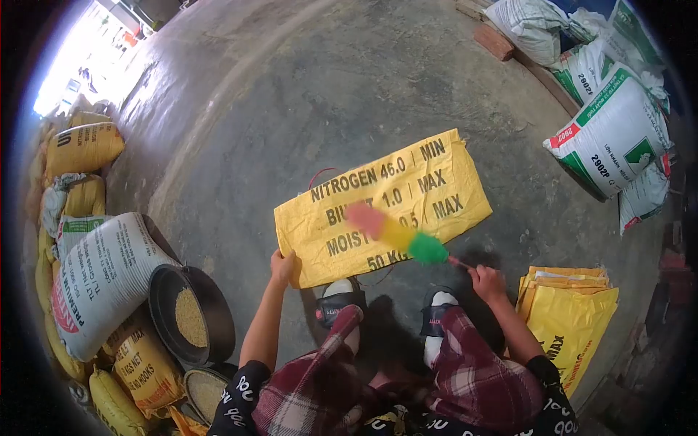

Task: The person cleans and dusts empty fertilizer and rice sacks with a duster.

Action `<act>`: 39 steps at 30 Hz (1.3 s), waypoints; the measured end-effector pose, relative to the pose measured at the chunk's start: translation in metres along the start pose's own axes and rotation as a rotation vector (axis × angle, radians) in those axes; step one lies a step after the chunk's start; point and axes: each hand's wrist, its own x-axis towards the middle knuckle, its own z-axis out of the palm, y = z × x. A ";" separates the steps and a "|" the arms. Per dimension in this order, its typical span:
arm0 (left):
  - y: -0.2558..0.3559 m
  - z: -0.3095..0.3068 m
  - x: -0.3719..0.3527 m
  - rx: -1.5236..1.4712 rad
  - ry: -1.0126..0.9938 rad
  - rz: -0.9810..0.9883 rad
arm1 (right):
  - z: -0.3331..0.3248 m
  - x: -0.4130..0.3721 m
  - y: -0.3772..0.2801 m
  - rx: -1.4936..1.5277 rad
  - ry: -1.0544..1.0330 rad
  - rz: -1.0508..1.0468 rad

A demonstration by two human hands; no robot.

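A yellow woven sack (465,182) printed with black fertilizer lettering lies flat and folded on the floor before my feet. My left hand (283,267) grips its lower left corner, thumb on top. In my right hand (486,282) is the thin handle of a feather duster (427,248), its fluffy head banded pink, yellow and green. The duster's head overlaps the printed face of the sack and is smeared by motion, hiding some letters. A red string (322,174) shows past the sack's upper edge.
Folded yellow sacks (574,312) are piled to my right. On the left stand a black tub (218,312) of grain, a white filled sack (109,280) and several yellow sacks. Filled white-and-green bags (611,138) rest at the upper right beside a brick (494,42).
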 end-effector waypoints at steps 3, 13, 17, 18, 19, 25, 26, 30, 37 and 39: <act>-0.002 -0.001 0.002 0.030 -0.006 0.027 | 0.004 -0.009 0.027 -0.005 0.100 0.168; 0.101 0.000 0.063 0.816 0.116 0.814 | -0.006 -0.005 0.015 0.479 0.259 0.692; 0.144 0.021 0.083 0.895 -0.122 0.526 | -0.025 -0.017 0.017 0.667 0.023 0.409; 0.150 0.025 0.085 1.013 -0.153 0.474 | -0.030 -0.021 0.018 0.681 -0.154 0.365; 0.159 0.028 0.081 1.128 -0.187 0.418 | -0.037 -0.024 0.019 0.674 -0.157 0.363; 0.254 0.011 0.000 0.921 -0.249 0.810 | -0.057 -0.021 0.025 0.571 -0.592 0.241; 0.274 0.005 -0.034 0.897 -0.214 0.990 | -0.058 -0.013 0.024 0.554 -0.505 0.274; 0.298 -0.003 -0.147 0.839 -0.208 1.533 | -0.085 0.024 0.005 0.594 -0.188 0.311; 0.246 0.008 -0.166 0.941 -0.280 1.455 | -0.134 0.040 0.012 0.369 0.116 0.376; 0.212 0.025 -0.147 0.968 -0.328 1.436 | -0.134 0.033 0.033 0.334 0.137 0.515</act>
